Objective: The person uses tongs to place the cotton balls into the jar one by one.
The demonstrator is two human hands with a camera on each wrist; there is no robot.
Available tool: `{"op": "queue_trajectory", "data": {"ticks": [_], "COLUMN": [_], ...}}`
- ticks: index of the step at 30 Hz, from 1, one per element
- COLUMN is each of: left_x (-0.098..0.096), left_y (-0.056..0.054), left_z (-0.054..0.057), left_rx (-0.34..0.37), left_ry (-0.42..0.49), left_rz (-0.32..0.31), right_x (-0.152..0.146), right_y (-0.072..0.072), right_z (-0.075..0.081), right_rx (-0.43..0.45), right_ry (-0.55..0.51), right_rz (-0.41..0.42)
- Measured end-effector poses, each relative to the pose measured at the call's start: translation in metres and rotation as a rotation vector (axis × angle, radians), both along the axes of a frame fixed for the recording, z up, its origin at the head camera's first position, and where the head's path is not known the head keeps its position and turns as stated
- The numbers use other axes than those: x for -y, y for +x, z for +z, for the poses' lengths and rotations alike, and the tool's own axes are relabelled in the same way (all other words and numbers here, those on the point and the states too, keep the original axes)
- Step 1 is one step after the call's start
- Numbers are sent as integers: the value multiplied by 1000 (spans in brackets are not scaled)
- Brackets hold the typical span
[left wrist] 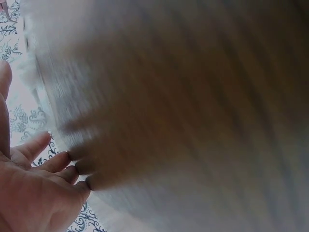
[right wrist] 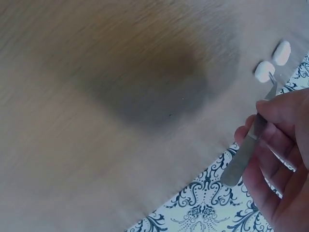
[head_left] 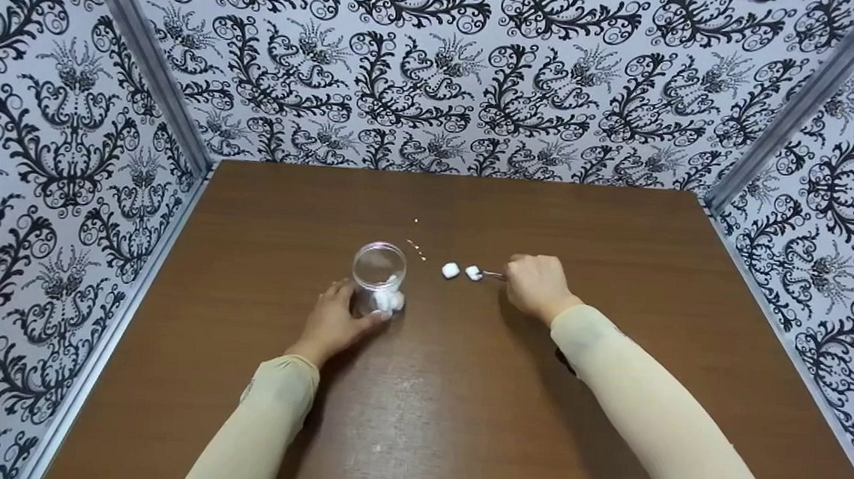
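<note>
A clear round jar (head_left: 380,266) stands on the brown table with several white marshmallow-like pieces (head_left: 388,301) inside. My left hand (head_left: 332,323) holds it low down, thumb on the near side and fingers on the left. Over in the right hand (head_left: 540,286) is a small metal fork (right wrist: 244,154), gripped between thumb and fingers with its handle end sticking out in the right wrist view. The fork's tip meets one white piece (right wrist: 264,71) on the table. Beside that lies a second white piece (right wrist: 282,52), a little further left in the head view.
Several tiny pale crumbs (head_left: 416,249) lie on the table (head_left: 400,403) just beyond the jar. Walls with a black-and-white scroll pattern (head_left: 438,75) enclose the table at the back and on both sides.
</note>
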State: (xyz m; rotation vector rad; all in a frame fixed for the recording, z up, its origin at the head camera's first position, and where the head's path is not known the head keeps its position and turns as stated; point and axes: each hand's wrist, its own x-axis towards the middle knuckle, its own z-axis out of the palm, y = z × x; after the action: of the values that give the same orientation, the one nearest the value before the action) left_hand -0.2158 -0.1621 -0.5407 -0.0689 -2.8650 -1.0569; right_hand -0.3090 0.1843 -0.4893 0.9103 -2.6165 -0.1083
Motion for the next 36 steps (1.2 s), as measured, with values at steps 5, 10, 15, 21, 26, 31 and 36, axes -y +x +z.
{"op": "queue_trajectory", "data": {"ticks": [5,10,15,21,26,31,36], "left_x": [0,0,-1,0,0,0,-1], "left_y": [0,1,0,0,1,0,0], "left_z": [0,0,1,1,1,0,0], "left_rx": [0,9,22,37,37,21,16], "left_ry": [8,16,20,19,13,1,-9], "left_rz": [-3,-3,-4,-6,-7,-5,-7], "right_x": [-5,-13,-18,-18,-12,-4,5], "right_y": [4,10,18,25,29,31,32], "right_z": [6,11,21,32,36,41,47], "right_rx": [6,18,11,2,-58,-113,-143], "right_ry": [-8,-7,-25,-24,-87,-145,-146], "right_rz": [1,0,9,30,112,191,213]}}
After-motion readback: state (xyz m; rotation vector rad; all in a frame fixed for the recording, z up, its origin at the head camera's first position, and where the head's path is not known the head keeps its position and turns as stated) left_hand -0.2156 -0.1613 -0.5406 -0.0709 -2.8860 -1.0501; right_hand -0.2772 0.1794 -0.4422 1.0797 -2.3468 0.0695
